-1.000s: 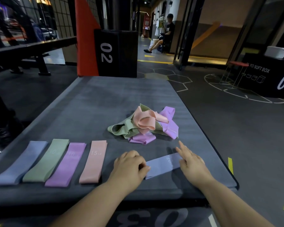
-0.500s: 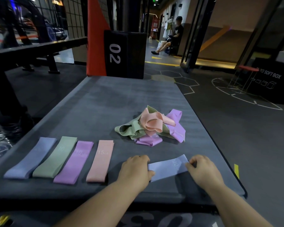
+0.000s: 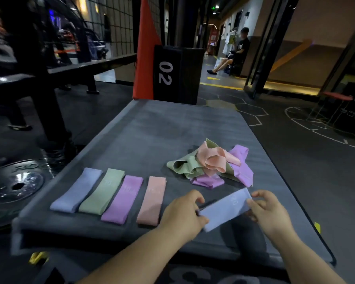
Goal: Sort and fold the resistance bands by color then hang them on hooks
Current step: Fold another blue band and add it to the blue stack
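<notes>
Beyond the far edge of the grey padded table (image 3: 162, 130) stands a black box marked 02 (image 3: 168, 75), with an orange pad (image 3: 145, 58) just beside it. A weight plate (image 3: 16, 185) lies on the floor off the left edge. A seated person (image 3: 234, 56) is well beyond the far right corner.

Grey mat (image 3: 162, 130) bears blue band (image 3: 225, 210), green band (image 3: 101, 191), pink band (image 3: 152, 200).

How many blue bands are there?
2: flat blue band at the row's left end; second blue band held between left hand and right hand. Tangled pile may hide more.
</notes>
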